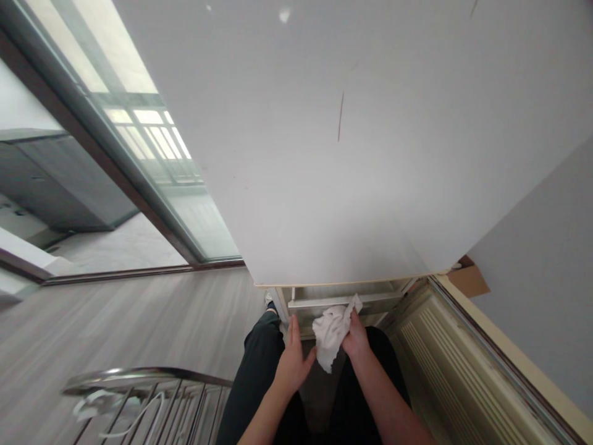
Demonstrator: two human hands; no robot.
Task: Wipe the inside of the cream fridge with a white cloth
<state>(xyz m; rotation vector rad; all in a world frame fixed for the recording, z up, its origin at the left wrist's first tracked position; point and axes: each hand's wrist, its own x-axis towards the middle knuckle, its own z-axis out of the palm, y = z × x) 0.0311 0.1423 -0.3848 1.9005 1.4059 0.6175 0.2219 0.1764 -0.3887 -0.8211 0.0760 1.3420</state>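
Observation:
A crumpled white cloth (330, 330) hangs from my right hand (356, 339), whose fingers are closed on its right edge. It spreads in front of a partly pulled-out drawer (380, 301) under the white tabletop (343, 204). My left hand (295, 357) is just left of the cloth, fingers stretched out and thumb apart, with nothing in it. Its fingertips are close to the drawer's left front corner; whether they touch it I cannot tell. The cloth hides part of the drawer front.
A metal rack (152, 374) with a white bag and cable stands at lower left. On the right a beige louvred panel (454, 364) runs alongside my leg. A cardboard box (467, 279) sits by the table's right edge. Glass sliding doors (204, 228) line the left.

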